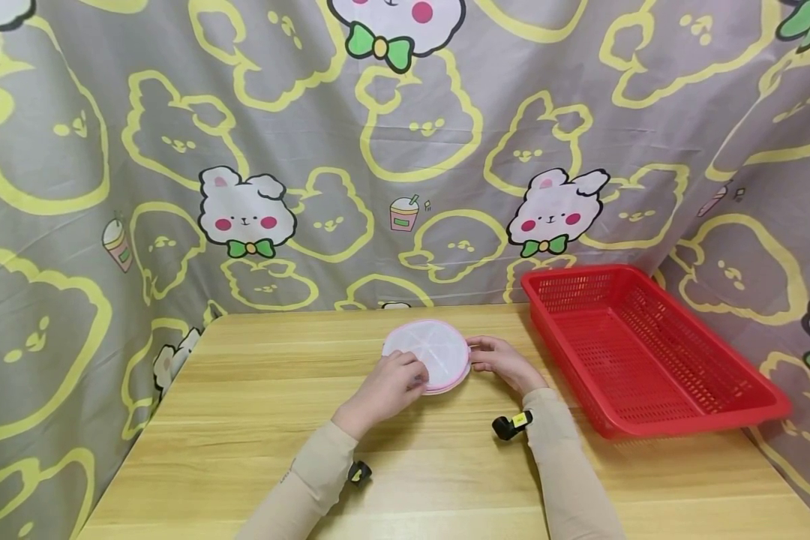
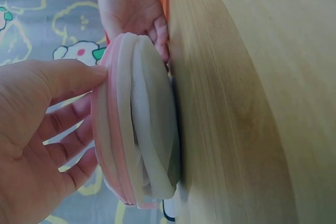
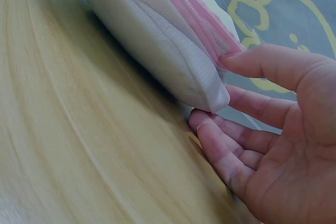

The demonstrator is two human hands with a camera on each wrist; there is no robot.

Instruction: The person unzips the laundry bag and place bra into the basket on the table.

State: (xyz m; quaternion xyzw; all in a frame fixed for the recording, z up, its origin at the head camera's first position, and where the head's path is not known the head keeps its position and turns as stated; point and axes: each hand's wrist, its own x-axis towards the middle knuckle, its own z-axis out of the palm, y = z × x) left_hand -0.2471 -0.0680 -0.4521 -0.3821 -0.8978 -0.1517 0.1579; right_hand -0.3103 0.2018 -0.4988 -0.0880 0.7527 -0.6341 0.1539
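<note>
A round white mesh laundry bag with pink edging lies on the wooden table. Its pink zipper runs along the side. My left hand is over the bag's near left part, thumb on the pink rim and fingers curled against the top; what the fingertips hold is partly hidden. On the bag's right side, my right hand pinches the edge. There the thumb touches the pink trim, while the other fingers are at the lower side.
A red plastic basket with perforated sides stands to the right of my right hand. The wooden table extends around the bag. A grey patterned curtain hangs behind the table and at both sides.
</note>
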